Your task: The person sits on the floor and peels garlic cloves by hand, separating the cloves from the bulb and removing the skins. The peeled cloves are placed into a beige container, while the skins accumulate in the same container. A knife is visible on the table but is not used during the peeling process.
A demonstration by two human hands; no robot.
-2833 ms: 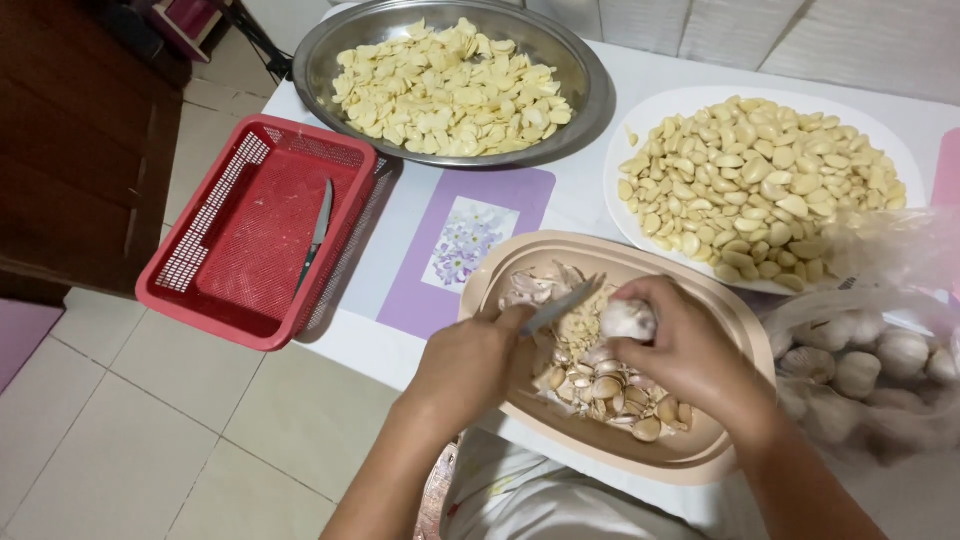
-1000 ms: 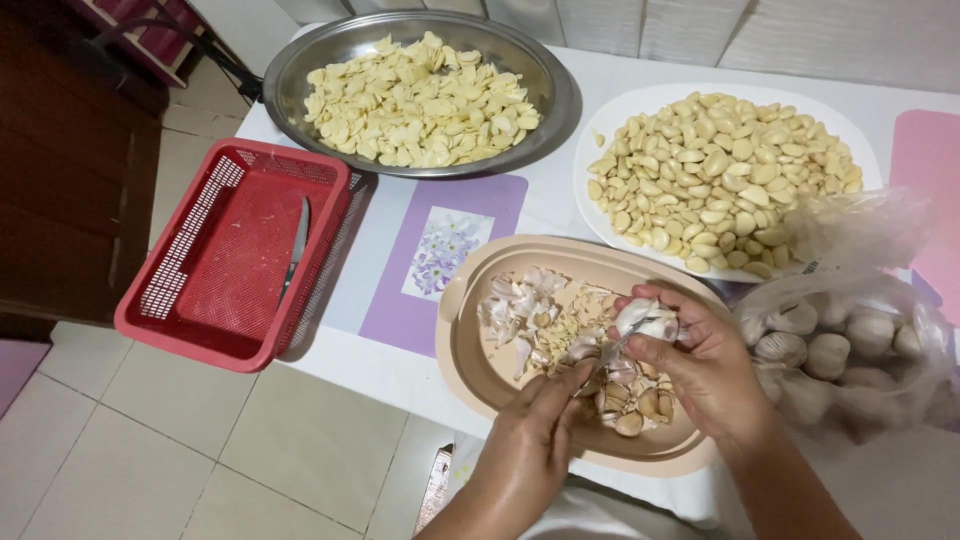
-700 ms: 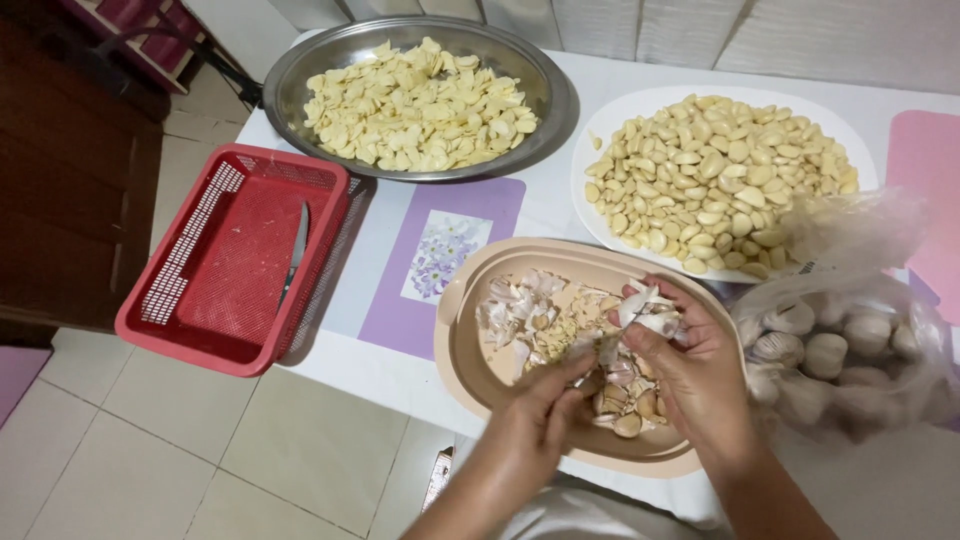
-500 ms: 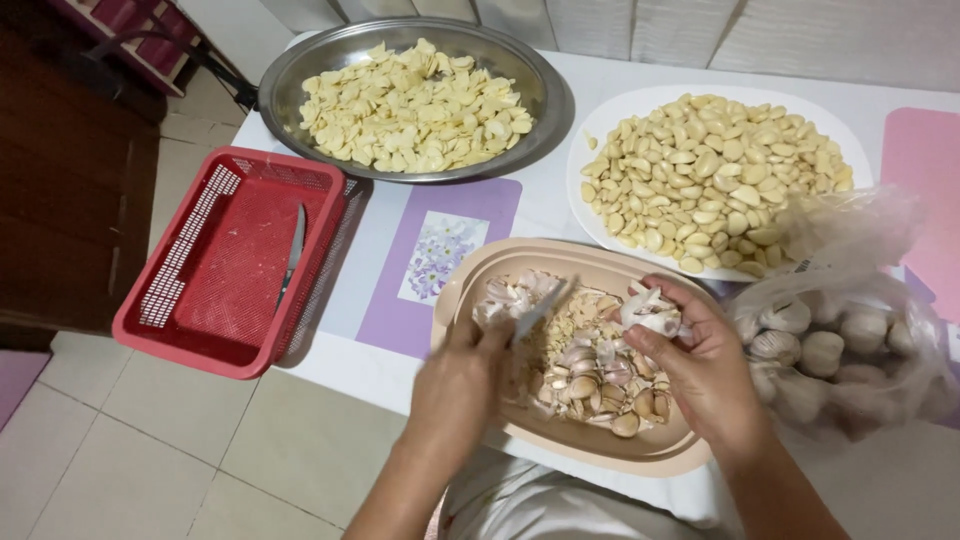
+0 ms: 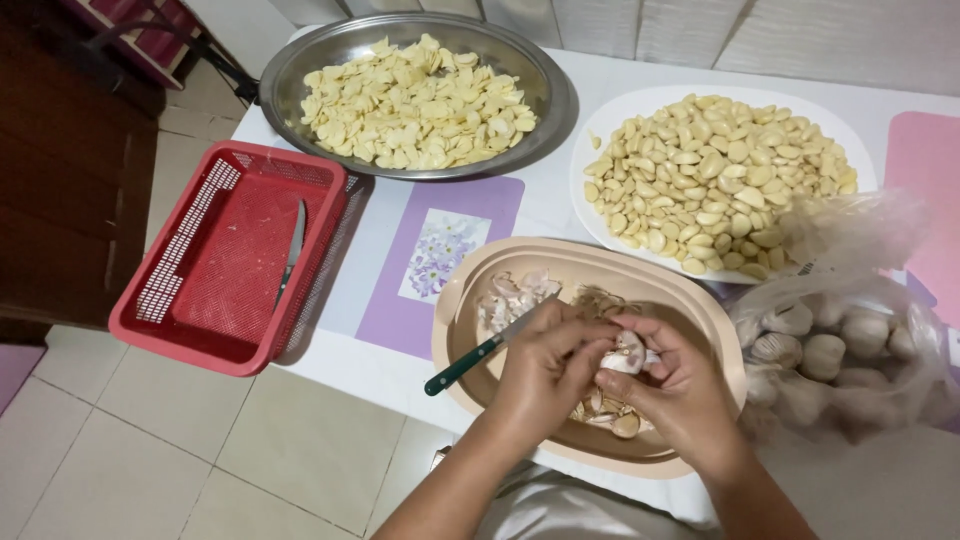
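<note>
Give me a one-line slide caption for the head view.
Left hand with knife and right hand work a garlic clove over the beige tub.

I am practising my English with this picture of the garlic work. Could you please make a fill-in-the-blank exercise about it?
1. The left hand holds a knife with a ____ handle.
2. The right hand holds a garlic piece over the ____ oval tub.
3. A second knife lies inside the red ____.
4. The sliced garlic sits in a round ____ bowl.

Missing words: green; beige; basket; metal
</note>
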